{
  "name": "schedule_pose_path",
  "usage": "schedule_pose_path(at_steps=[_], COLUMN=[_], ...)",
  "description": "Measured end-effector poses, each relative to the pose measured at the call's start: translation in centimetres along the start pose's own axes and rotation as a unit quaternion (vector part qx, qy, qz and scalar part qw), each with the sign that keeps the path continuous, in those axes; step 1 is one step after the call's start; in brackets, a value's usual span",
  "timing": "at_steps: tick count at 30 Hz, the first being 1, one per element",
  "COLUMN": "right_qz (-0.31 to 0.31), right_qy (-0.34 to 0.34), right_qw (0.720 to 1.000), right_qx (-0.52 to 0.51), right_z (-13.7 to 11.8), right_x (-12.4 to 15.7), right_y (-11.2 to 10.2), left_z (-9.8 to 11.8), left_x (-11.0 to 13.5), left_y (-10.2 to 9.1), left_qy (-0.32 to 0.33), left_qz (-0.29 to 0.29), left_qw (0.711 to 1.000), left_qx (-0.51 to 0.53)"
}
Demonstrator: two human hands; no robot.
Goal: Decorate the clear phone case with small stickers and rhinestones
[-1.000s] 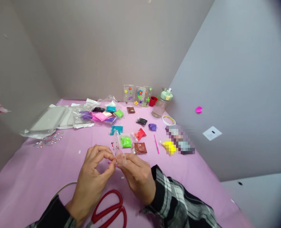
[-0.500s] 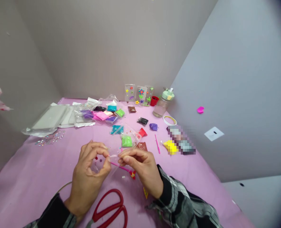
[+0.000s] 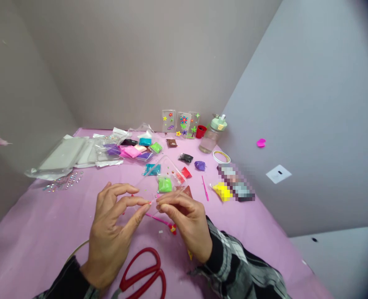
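Over the pink-covered table, my left hand (image 3: 113, 226) and my right hand (image 3: 185, 222) meet almost fingertip to fingertip. The left thumb and index finger pinch a tiny pale bit with a reddish speck, too small to name. My right fingers are pressed together on something small that they mostly hide. Behind them lies a clear phone case (image 3: 187, 169), partly covered by my hands. A pink stick (image 3: 157, 217) with a red and yellow flower piece (image 3: 173, 229) lies below the fingertips, near a small white scrap (image 3: 161, 231).
Red-handled scissors (image 3: 142, 274) lie in front. Clay packets, including a green one (image 3: 164, 185) and a yellow one (image 3: 222, 192), are scattered beyond my hands. Decorated cases (image 3: 184, 124), a bottle (image 3: 211, 135) and a tape roll (image 3: 221, 157) stand or lie farther back. Bagged cases (image 3: 62, 153) are left.
My left hand's fingers have straightened and its fingertips have moved right, closer to my right fingertips. The whitish strip between the hands now shows less. My right hand has barely moved.
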State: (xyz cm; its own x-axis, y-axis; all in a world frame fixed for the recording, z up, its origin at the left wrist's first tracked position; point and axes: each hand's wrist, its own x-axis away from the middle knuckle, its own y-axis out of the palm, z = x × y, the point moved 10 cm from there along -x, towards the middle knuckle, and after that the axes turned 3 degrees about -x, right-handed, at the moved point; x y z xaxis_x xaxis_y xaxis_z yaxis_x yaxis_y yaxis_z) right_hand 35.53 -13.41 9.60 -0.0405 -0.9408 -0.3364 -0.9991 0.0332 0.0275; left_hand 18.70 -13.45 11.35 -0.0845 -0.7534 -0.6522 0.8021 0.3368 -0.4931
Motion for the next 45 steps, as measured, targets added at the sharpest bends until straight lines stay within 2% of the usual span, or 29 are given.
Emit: schedule_pose_path(at_steps=[5,9,15,17,21,26,32,35,38,43,45], right_qz=[-0.007,-0.014,0.010,0.009,0.007,-0.003,0.008,0.001,-0.006,0.025,0.035], right_qy=[-0.014,-0.004,0.100,0.111,0.053,-0.014,-0.116,-0.146,-0.143,-0.061,-0.050], right_qw=[1.000,1.000,0.990,0.988,0.997,1.000,0.984,0.975,0.976,0.993,0.995], right_qx=[0.010,0.009,-0.095,-0.105,-0.054,0.022,0.133,0.170,0.163,0.097,0.083], right_z=[-0.3,-0.1,2.3,2.6,1.3,-0.2,-1.6,-2.1,-2.3,-1.0,-0.8], right_x=[0.1,0.1,-0.3,-0.3,-0.3,0.2,1.4,2.0,1.9,0.7,0.6], right_y=[0.2,0.4,-0.3,-0.3,-0.2,0.3,0.9,1.4,1.4,0.2,-0.1], left_z=[0.0,0.7,0.0,0.4,1.7,2.1,2.4,2.9,3.2,3.3,3.3], left_x=[0.0,-0.2,-0.4,-0.3,0.0,0.2,0.5,0.7,0.7,0.8,0.8], left_y=[-0.1,0.3,-0.6,-0.6,0.0,0.4,0.8,0.7,0.6,0.8,1.0], left_qy=[-0.005,0.023,-0.010,0.005,0.049,0.063,0.083,0.099,0.107,0.113,0.114], left_qz=[0.010,-0.012,0.015,0.016,0.002,-0.001,-0.006,0.006,0.013,-0.002,-0.012], left_qw=[1.000,1.000,1.000,1.000,0.999,0.998,0.996,0.995,0.994,0.993,0.993], left_qx=[0.004,-0.005,-0.014,-0.013,-0.012,-0.020,-0.016,-0.020,-0.023,-0.026,-0.025])
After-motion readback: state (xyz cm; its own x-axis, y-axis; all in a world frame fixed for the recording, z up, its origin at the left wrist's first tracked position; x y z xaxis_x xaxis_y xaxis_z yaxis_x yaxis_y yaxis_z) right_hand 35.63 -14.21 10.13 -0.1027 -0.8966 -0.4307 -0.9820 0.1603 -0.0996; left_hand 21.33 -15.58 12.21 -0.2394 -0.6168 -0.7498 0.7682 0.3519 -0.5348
